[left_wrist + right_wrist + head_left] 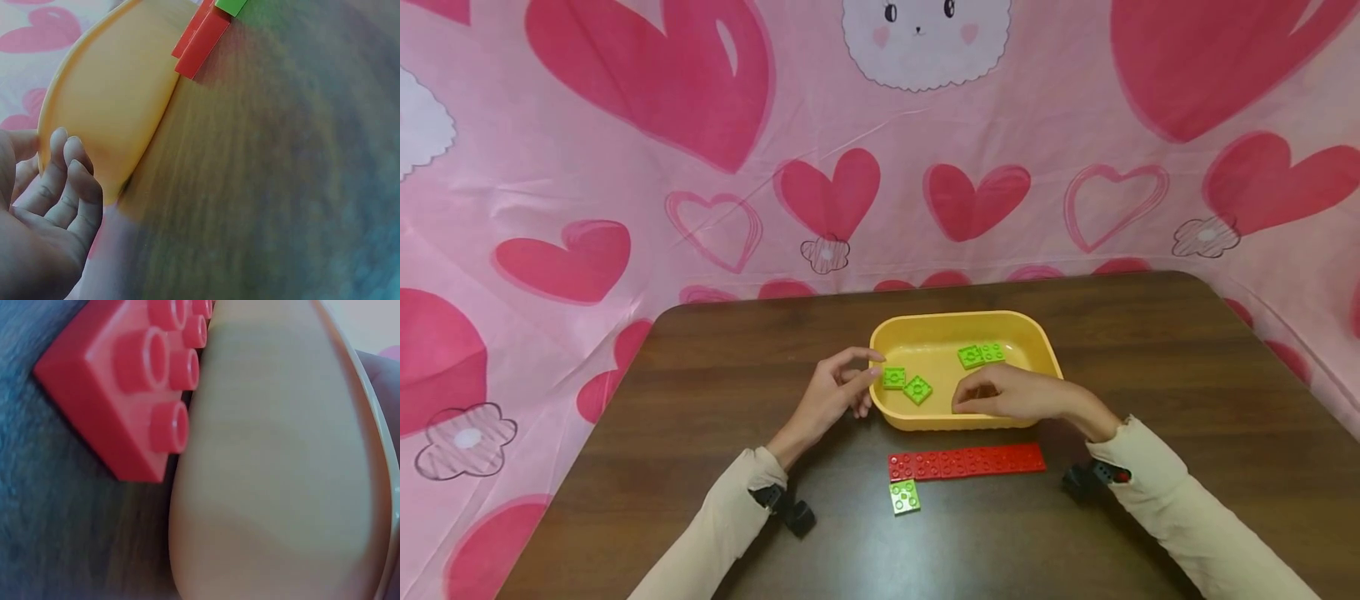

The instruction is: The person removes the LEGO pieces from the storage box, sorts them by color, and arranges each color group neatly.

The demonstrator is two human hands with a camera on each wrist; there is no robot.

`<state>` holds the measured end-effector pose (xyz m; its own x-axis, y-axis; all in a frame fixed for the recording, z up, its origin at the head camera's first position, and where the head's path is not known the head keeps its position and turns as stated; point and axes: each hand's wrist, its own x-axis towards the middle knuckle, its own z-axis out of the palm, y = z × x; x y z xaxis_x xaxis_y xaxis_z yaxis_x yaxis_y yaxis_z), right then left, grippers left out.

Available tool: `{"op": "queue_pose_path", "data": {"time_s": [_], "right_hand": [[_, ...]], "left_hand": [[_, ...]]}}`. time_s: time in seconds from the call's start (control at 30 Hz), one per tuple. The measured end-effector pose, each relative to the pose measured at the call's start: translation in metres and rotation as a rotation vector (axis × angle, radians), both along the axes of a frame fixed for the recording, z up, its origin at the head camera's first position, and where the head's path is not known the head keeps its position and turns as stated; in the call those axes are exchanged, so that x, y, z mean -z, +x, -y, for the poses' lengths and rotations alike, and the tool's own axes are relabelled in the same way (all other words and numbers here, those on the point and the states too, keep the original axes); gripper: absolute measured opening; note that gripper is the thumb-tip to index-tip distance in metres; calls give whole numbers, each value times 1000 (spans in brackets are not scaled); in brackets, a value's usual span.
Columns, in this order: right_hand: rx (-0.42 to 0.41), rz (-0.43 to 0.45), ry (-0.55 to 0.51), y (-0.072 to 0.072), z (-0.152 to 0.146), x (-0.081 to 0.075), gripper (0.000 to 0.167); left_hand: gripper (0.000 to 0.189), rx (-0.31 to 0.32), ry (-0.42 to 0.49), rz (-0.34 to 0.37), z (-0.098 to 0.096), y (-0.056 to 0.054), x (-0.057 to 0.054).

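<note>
Four lime-green, square plastic bricks point(917, 389) lie inside the yellow, rounded plastic tray point(955, 423): two are near its 9 o'clock end and two, side by side, towards 1 o'clock, with 12 being the far side. At least one seems to have its hollow underside upward, so I would turn it before joining it to anything.

The right hand point(1018, 392) comes in over the 4 o'clock rim, with fingers pointing down near 6 o'clock; whether they hold a brick, I cannot tell. For a good pick, it is better to pinch one brick by opposite sides and lift it above the rim. The left hand point(835, 387) is relaxed, thumb and index finger apart, at the 9 o'clock rim; light support there should keep the tray steady.

Outside, at 6 o'clock, a long red studded plastic row point(967, 462) lies close to the tray on the dark brown wooden bench point(737, 392). A single lime-green brick point(905, 497) sits at the row's left end, towards 7 o'clock. The wrists should stay clear of both.
</note>
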<state>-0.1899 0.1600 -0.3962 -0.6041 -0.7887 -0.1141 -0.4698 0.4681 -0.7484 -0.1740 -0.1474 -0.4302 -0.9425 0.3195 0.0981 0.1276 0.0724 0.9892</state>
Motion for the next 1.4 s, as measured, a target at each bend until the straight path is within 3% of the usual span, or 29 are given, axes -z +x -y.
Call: {"op": "queue_pose_path", "data": {"time_s": [0.53,0.83,0.93,1.2,1.4], "right_hand": [[73,182,-40,0,-3,-3,15],[223,191,-249,-2,-2,-4,20],[239,208,-290,-2,-3,-5,19],[325,148,-179,3,-1,-20,35],[311,45,-197,15,2,-40,34]], "left_hand": [[30,5,10,5,0,1,-2],[29,12,7,5,1,0,-3],[28,17,6,2,2,0,-2],[28,15,0,2,2,-1,-3],[27,18,5,4,3,0,-3]]}}
